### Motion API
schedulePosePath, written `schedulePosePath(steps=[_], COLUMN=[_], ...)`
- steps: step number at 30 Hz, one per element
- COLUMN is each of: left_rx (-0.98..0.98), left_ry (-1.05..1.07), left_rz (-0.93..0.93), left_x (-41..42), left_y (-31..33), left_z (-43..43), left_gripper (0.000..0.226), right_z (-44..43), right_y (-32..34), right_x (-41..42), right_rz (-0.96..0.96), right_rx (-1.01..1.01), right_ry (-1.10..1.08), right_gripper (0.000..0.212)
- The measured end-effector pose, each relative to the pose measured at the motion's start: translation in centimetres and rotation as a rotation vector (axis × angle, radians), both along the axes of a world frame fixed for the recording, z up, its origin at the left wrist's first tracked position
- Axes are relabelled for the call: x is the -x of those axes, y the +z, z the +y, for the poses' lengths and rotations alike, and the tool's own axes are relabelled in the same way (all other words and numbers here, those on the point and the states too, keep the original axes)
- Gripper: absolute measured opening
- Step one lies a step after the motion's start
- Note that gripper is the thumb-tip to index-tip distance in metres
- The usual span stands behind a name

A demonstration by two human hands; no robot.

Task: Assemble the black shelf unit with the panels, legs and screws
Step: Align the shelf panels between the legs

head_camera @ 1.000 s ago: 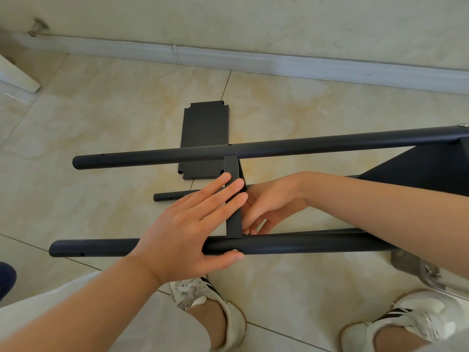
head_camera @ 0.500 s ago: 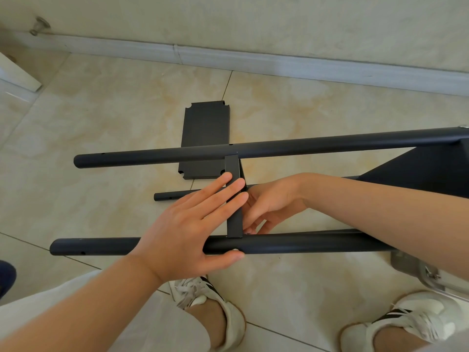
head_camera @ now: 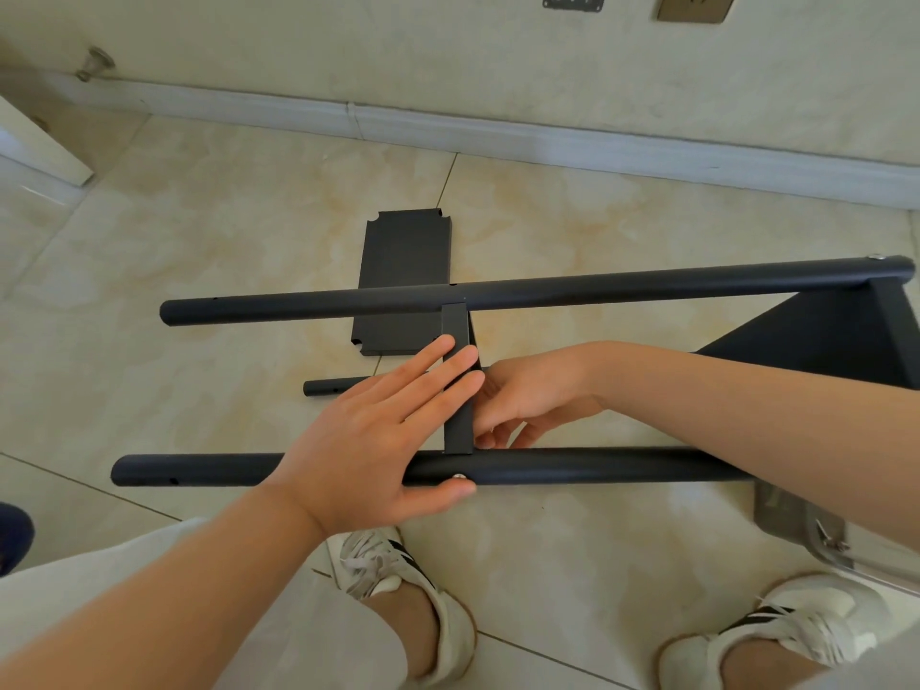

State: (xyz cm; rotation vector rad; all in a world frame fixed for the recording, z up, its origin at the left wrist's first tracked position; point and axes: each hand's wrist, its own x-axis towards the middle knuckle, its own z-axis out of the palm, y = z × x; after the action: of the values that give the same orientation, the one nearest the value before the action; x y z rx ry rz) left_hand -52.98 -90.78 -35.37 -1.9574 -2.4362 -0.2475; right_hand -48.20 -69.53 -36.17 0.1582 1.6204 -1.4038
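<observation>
The black metal shelf unit point(head_camera: 697, 282) lies on its side on the pale tiled floor point(head_camera: 199, 241), just in front of the person's feet, with its long axis running left to right, parallel to the skirting along the far edge of the floor. Two long black round tube legs show plainly, the far leg point(head_camera: 348, 304) and the near leg point(head_camera: 572, 469), and a thin black shelf panel point(head_camera: 458, 415) stands edge-up between them, crossing at right angles. The left hand point(head_camera: 358, 440) comes in from the near left, fingers straight and flat against that panel's edge, thumb lying along the near leg just beside a small silver screw head point(head_camera: 457, 476). The right hand point(head_camera: 537, 390) reaches in from the right, behind the panel, fingers curled down at the corner where panel meets near leg; whether it holds anything I cannot tell. That joint looks to be the thing that matters: it sits directly under both hands, the left bracing, the right nearer the inner face. A spare flat black panel point(head_camera: 403, 281) lies beyond the far leg, towards the wall.
</observation>
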Motion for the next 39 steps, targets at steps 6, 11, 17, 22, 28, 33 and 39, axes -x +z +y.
schedulePosePath(steps=[6, 11, 17, 22, 28, 33, 39], left_rx=[-0.012, 0.006, 0.012, -0.165, -0.625, -0.646, -0.767], left_ry=[-0.014, 0.001, 0.161, 0.436, 0.985, 1.376, 1.476], left_rz=[0.080, 0.106, 0.008, -0.285, -0.876, -1.519, -1.750], left_x=[-0.4, -0.5, -2.9, -6.9, -10.4, -10.1, -8.6], left_y=[0.0, 0.3, 0.2, 1.1, 2.7, 2.7, 2.6], left_z=[0.2, 0.3, 0.3, 0.5, 0.1, -0.1, 0.2], left_gripper=[0.080, 0.081, 0.080, 0.045, 0.014, 0.012, 0.017], right_z=[0.0, -1.7, -3.5, -4.2, -4.1, -4.0, -3.8], right_y=[2.8, 5.9, 6.4, 5.8, 5.9, 6.0, 5.9], right_x=[-2.1, -4.1, -6.7, -7.7, -8.1, -8.3, -8.5], right_rz=[0.053, 0.271, 0.463, 0.510, 0.537, 0.575, 0.608], right_rx=[-0.133, -0.443, -0.697, -0.772, -0.806, -0.820, -0.915], right_ry=[0.003, 0.120, 0.201, 0.164, 0.175, 0.175, 0.184], right_gripper=[0.024, 0.029, 0.007, 0.027, 0.024, 0.021, 0.032])
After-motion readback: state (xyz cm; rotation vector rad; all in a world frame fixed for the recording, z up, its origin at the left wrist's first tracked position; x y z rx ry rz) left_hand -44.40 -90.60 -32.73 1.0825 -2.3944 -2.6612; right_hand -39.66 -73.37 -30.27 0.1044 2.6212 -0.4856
